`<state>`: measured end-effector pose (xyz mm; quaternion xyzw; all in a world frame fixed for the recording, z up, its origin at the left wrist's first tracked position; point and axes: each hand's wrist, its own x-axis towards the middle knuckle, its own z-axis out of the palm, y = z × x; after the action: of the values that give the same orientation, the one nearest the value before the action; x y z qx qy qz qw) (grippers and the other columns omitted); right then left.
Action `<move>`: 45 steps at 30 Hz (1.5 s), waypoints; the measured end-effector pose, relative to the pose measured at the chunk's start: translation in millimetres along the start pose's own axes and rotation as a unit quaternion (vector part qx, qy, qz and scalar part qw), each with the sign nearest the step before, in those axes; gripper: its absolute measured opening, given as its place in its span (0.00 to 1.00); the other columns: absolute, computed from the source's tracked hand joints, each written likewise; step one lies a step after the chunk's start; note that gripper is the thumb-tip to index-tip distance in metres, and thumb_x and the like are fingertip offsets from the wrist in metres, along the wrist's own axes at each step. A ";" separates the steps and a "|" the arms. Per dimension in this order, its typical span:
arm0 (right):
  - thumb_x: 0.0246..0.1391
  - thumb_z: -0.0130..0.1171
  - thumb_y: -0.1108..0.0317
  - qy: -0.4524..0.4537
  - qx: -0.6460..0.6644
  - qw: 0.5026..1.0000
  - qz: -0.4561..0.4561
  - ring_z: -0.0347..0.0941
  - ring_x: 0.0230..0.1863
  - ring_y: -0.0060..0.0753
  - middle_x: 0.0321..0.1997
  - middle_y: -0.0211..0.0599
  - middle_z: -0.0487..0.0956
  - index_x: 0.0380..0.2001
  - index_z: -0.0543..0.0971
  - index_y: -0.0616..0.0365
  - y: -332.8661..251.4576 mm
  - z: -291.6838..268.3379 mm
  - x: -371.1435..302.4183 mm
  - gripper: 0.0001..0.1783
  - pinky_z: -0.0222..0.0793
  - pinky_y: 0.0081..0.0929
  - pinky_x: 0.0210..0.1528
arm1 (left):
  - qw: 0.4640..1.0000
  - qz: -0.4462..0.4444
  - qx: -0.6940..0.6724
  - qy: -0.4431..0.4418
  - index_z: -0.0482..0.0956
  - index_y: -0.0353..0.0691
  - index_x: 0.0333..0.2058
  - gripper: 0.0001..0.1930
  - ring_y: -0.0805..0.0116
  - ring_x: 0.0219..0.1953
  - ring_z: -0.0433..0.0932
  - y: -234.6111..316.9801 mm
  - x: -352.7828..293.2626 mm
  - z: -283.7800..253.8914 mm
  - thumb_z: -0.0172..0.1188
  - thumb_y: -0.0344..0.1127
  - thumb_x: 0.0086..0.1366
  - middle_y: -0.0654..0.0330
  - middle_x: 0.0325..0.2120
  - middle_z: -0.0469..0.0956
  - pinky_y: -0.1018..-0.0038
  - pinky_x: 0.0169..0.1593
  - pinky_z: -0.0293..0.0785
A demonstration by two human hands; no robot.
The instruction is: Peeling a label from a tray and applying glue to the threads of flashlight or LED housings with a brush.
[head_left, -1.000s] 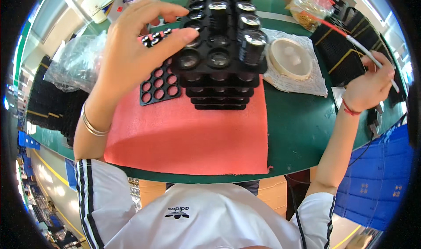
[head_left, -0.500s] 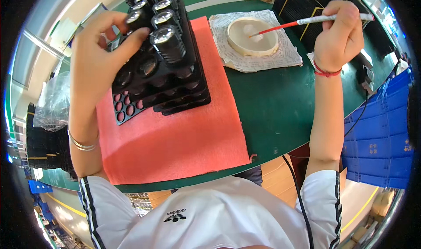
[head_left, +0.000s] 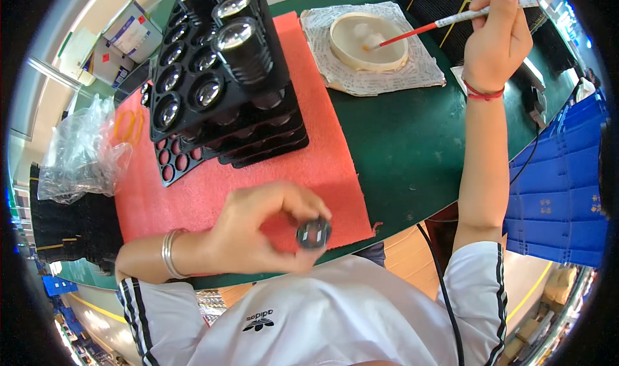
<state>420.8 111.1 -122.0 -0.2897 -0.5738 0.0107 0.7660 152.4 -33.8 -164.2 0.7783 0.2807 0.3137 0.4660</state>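
Note:
My left hand (head_left: 258, 227) is low over the near edge of the red mat (head_left: 303, 198), its thumb and fingers closed round a small round lens piece (head_left: 314, 234) with a glassy top. My right hand (head_left: 496, 37) grips a thin brush (head_left: 425, 29) with a red shaft and a pale wrapped handle. The brush tip reaches into a shallow round dish (head_left: 348, 58) holding a whitish blob. At the left, black trays (head_left: 187, 118) are stacked on the mat. Black lens barrels (head_left: 242, 47) with shiny glass tops stand in the top tray, and several of its round holes hold glassy pieces.
The dish rests on a paper-covered board (head_left: 422, 76) on the green table (head_left: 400, 147). A crumpled clear bag (head_left: 84, 156), yellow-handled scissors (head_left: 129, 126) and metal cans (head_left: 132, 34) are at the left. Black stacked dividers (head_left: 451, 5) stand far right; blue crates (head_left: 558, 198) lie beyond the right edge.
My left hand has lifted a lens piece from the tray and brought it nearer and to the right, over the mat's front edge. The brush has shifted slightly, its tip still in the dish.

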 end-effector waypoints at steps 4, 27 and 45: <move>0.60 0.41 0.55 -0.036 0.014 0.998 0.040 0.49 0.13 0.11 0.13 0.21 0.60 0.17 0.67 0.55 -2.4 -10.2 7.1 0.21 0.41 0.12 0.15 | 0.938 -0.222 -0.263 0.051 0.65 0.38 0.36 0.17 0.71 0.42 0.73 -13.1 4.2 5.2 0.62 0.26 0.48 0.56 0.35 0.74 0.76 0.45 0.69; 0.59 0.39 0.65 -0.222 0.445 0.806 0.322 0.45 0.19 0.19 0.13 0.24 0.51 0.19 0.62 0.56 -13.3 3.3 6.2 0.15 0.46 0.19 0.24 | 0.892 -0.218 -0.385 0.095 0.66 0.33 0.34 0.12 0.80 0.32 0.74 -14.1 5.3 2.4 0.61 0.26 0.54 0.60 0.26 0.76 0.82 0.38 0.69; 0.59 0.42 0.60 -0.210 0.377 0.858 0.277 0.44 0.18 0.18 0.14 0.24 0.53 0.19 0.66 0.58 -7.7 0.1 5.7 0.18 0.41 0.20 0.23 | 0.882 -0.153 -0.439 0.080 0.64 0.35 0.37 0.13 0.66 0.43 0.72 -20.6 3.7 4.8 0.58 0.25 0.55 0.55 0.33 0.75 0.73 0.42 0.74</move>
<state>420.3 106.8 -113.5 -0.1162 -0.5690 0.4985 0.6436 155.4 -25.3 -183.7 0.4133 0.2659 0.3908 0.7783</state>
